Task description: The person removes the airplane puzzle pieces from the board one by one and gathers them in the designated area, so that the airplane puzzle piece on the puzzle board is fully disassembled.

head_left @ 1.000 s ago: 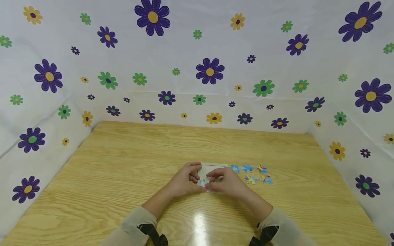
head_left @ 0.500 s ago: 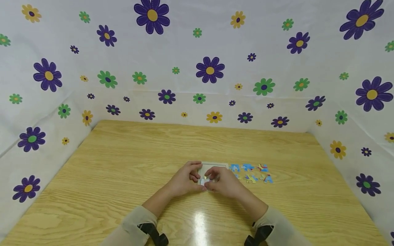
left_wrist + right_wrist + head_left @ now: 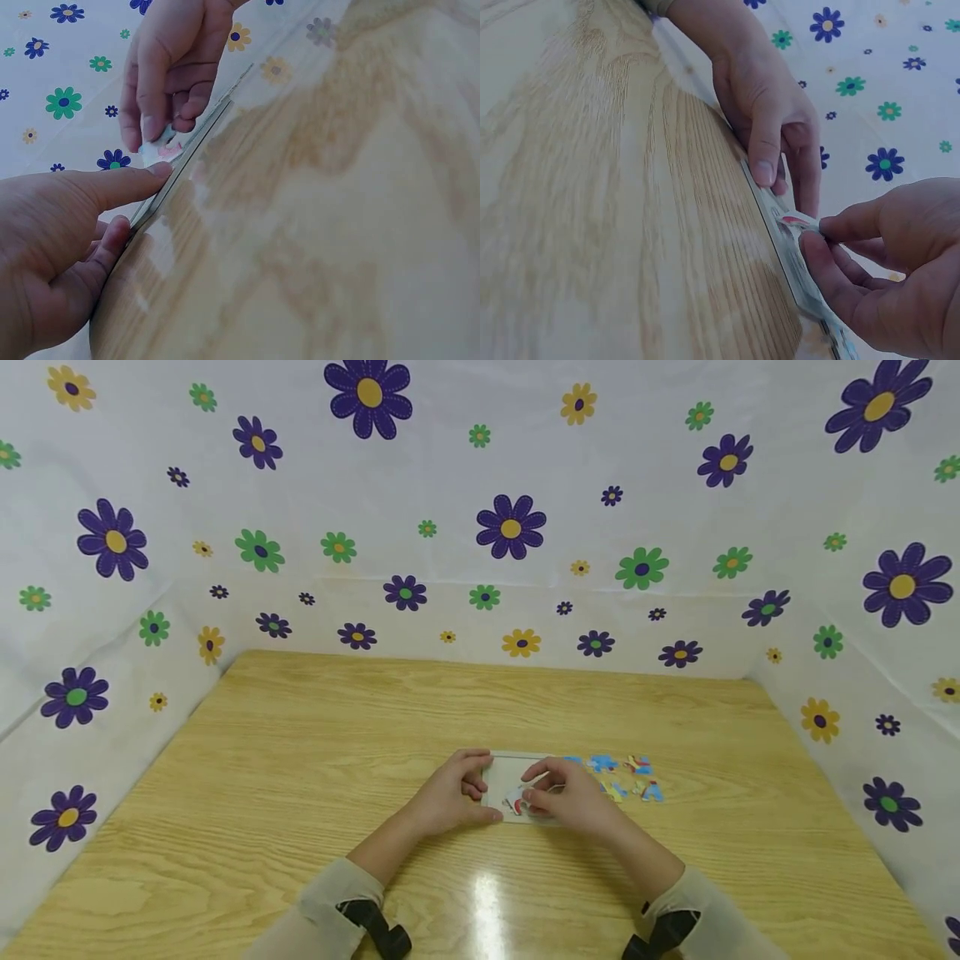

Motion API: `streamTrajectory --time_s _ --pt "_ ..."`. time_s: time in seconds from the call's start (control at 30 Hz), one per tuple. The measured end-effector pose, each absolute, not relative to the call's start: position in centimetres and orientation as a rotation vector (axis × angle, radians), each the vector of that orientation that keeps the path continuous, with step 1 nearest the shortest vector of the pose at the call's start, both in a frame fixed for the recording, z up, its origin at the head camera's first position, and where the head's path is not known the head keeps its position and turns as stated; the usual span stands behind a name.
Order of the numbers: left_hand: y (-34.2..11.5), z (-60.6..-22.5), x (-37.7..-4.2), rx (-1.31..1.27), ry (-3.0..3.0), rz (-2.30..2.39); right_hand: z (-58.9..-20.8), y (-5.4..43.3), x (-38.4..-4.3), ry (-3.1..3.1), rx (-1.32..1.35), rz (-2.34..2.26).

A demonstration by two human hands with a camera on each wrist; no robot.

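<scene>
A shallow pale puzzle frame (image 3: 504,768) lies flat on the wooden table. My left hand (image 3: 448,800) grips its left side, the thumb at the near left corner and a finger at the far left one. In the left wrist view, that thumb presses on the frame's edge. My right hand (image 3: 576,799) pinches a jigsaw piece (image 3: 515,802), white with a red patch, between thumb and fingers over the frame's near part. The right wrist view shows this piece (image 3: 798,222) tilted at the fingertips. The right hand hides part of the frame's right side.
Several loose jigsaw pieces (image 3: 602,763), blue, yellow and red, lie in two rows right of the frame, some partly behind the right hand. Table (image 3: 337,718) surface spreads around them. A white flower-print cloth (image 3: 442,468) encloses the back and sides.
My right hand has moved right, carrying the jigsaw piece away from the frame's near left corner. The piece now shows more plainly. The left hand keeps its grip on the frame.
</scene>
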State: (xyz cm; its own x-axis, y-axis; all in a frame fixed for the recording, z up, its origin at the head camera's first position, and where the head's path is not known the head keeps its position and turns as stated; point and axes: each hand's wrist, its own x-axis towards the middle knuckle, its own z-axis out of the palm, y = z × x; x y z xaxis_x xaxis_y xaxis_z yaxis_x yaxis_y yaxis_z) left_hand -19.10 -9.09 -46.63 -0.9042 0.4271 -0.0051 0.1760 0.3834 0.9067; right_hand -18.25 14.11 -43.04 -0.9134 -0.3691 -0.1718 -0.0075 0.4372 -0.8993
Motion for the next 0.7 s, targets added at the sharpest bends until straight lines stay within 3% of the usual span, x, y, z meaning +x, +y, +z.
streamTrajectory --time_s 0.7 --pt "-9.1 -46.5 -19.1 0.518 2.41 1.53 -43.1 20.4 -16.7 2.251 -0.139 -1.602"
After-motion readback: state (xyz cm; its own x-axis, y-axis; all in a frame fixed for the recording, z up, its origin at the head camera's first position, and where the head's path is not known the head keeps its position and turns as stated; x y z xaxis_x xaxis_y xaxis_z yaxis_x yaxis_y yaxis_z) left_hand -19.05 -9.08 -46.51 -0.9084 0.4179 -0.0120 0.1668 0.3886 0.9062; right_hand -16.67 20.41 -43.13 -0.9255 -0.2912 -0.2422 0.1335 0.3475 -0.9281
